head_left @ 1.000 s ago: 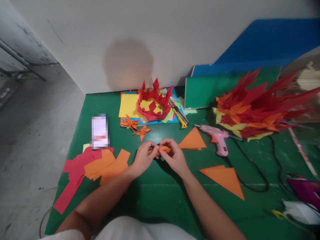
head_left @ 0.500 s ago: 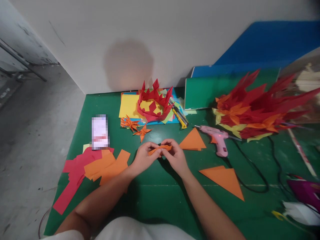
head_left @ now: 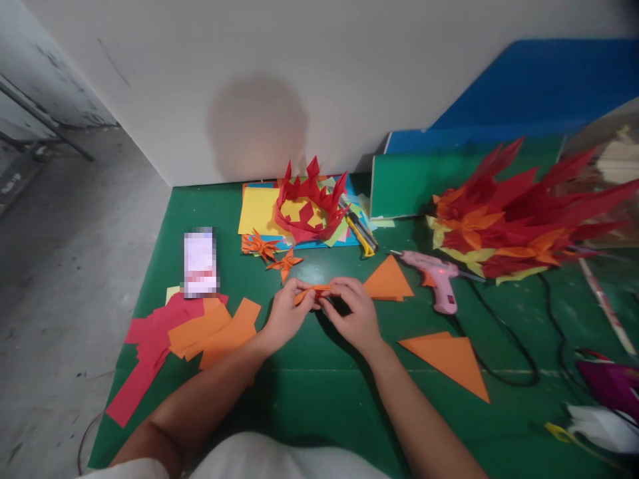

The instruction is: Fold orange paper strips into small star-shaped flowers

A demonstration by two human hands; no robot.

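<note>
Left of the pink plastic glue gun (head_left: 435, 278), a narrow folded orange paper piece (head_left: 310, 291) is clamped by the left hand (head_left: 286, 314) and right hand (head_left: 353, 314); its previously exposed right end is covered.

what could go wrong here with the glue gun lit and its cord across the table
1. The glue gun shows a red light, so it is likely hot; its nozzle lies near the orange triangle and the right hand, which could brush it.
2. Its black cord loops over the table beside the right forearm; a snag might drag the gun.
3. The left hand and right hand pinch the folded orange paper; the thin strip may tear.
</note>
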